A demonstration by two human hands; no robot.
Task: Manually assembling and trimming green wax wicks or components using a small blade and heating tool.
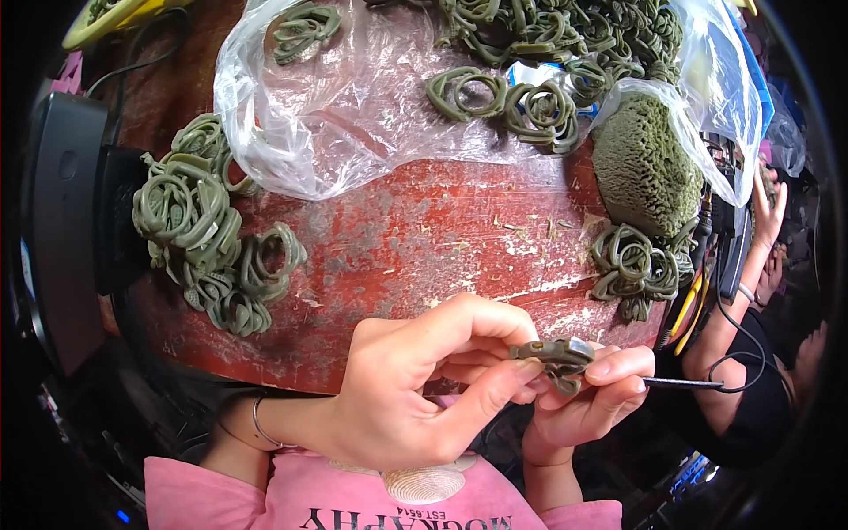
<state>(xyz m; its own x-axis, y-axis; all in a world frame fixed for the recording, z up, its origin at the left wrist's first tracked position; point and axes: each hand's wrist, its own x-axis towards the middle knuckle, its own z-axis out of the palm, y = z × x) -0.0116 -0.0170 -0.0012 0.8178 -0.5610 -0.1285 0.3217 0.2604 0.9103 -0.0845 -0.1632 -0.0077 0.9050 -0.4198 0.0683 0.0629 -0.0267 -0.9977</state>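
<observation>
Just beyond the table's front edge, I hold a small olive-green rubbery piece [565, 353] between both hands. My left hand [415, 380] is closed, its thumb and forefinger pinching the piece's left end. The fingers of my right hand [592, 397] are closed at its right end, partly hidden behind it. A thin dark rod [682, 382] sticks out to the right past my right fingertips; whether I grip it, I cannot tell. Similar looped green pieces lie in a pile [187, 212] on the left and a smaller pile [640, 265] on the right.
A worn red table [424, 221] carries a clear plastic bag [353, 115] with more green loops [539, 35] heaped on it. A rough green spongy block [649, 163] sits at the right. A black box-shaped device [66, 230] stands left. Another person's arm [733, 291] is at right.
</observation>
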